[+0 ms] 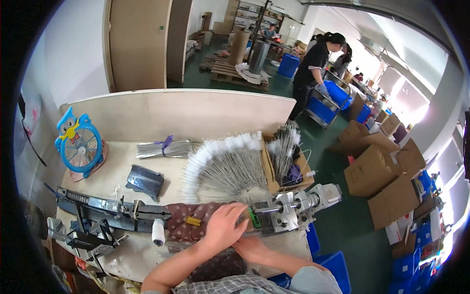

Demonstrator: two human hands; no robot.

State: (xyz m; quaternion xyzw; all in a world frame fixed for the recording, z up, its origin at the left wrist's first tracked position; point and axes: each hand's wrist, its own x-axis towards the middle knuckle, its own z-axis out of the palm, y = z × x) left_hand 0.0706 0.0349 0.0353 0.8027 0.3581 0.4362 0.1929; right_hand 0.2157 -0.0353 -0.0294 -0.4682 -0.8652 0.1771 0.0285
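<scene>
- Left hand lies palm down on the dotted cloth, fingers spread and reaching toward the green part at the machine's near end — whether those fingers pinch anything, I cannot tell.
- Right hand sits just below and to the right of the left one, partly tucked under it, low on the bench; its fingers are hidden, so its grip cannot be told either.
- A small yellow piece lies on the cloth just left of the left hand.
- Further left of that — a white spool, upright, beside a long dark metal rail.
- Straight above the hands, a fan of thin wires with white tips is spread across the bench.
- Up and right of the hands, a cardboard box holds more of the same wires, standing on end.
- Far left of the hands: a dark grey cover, a tied bundle of plain wires and a small blue fan.
- Beyond the partition, well away, a person in black stands at a blue cart.
</scene>
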